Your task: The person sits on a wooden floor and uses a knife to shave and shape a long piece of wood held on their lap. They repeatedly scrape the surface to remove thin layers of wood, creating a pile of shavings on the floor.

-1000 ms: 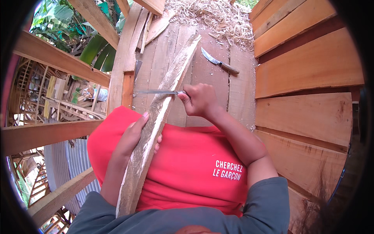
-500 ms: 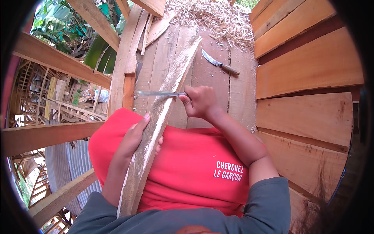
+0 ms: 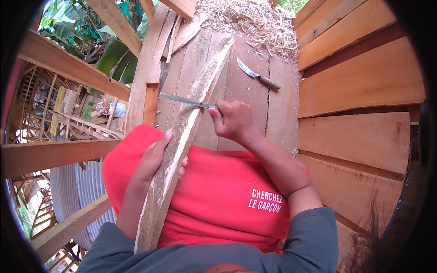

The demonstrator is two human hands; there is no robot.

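A long, rough wooden strip [image 3: 175, 152] with pale shaved patches slants from my chest across my lap, its far end over the plank floor. Around its middle, my left hand [image 3: 159, 152] is closed, thumb on the near side and fingertips showing at the other edge. In my right hand [image 3: 233, 119], held as a fist, is the handle of a knife [image 3: 184, 99]. The blade lies across the strip, a little beyond my left hand, pointing left. My fingers mostly hide the handle. Another knife [image 3: 249, 70], curved with a wooden handle, rests on the floor beyond my right hand.
Wood shavings [image 3: 248, 27] are heaped at the far end of the plank floor [image 3: 284, 107]. A board wall [image 3: 359, 84] stands on the right. On the left are open wooden rails [image 3: 68, 152], with scrap timber and corrugated sheets [image 3: 93, 191] beyond. Red cloth [image 3: 218, 195] covers my lap.
The blade has turned slightly, so its tip now points farther forward and its face shows more. Both hands stay at nearly the same places, still gripping the strip and knife.
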